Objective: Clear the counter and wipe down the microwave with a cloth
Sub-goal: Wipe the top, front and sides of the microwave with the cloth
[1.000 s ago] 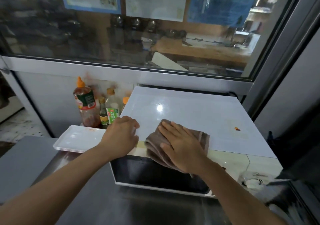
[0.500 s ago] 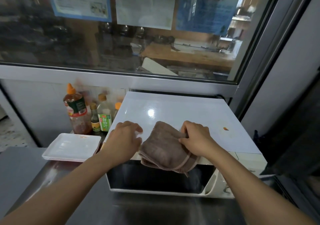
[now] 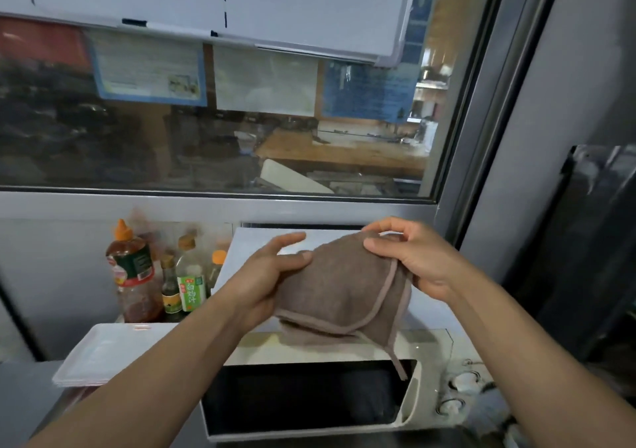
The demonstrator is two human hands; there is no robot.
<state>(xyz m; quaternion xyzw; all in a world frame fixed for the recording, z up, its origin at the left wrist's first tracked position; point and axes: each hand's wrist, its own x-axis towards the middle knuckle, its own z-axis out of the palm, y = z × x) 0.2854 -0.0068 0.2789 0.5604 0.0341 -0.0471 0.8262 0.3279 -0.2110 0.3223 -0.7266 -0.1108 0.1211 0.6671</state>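
Since a second earlier, when the right hand pressed it flat on the microwave's top, the brown cloth (image 3: 339,287) had come up into the air. Both hands held it above the white microwave (image 3: 311,392), not touching it.

Head view: the left hand (image 3: 265,284) gripped the cloth's left side, with the thumb on top and the fingers behind it. The right hand (image 3: 418,260) pinched the cloth's top right corner between the thumb and the fingers. The cloth was folded over on itself. It had a lighter trim along its edge, and a thin loop hung down in front of the dark microwave door.

How far along: I think some of the top had been wiped, and the person was turning or refolding the cloth to get a fresh side. The door and the knob side looked like they were left to wipe. The counter was not cleared yet. A stack of white trays (image 3: 103,354) sat just beside the microwave on the left. Behind them stood a big sauce bottle (image 3: 132,272) and some smaller bottles (image 3: 187,280).
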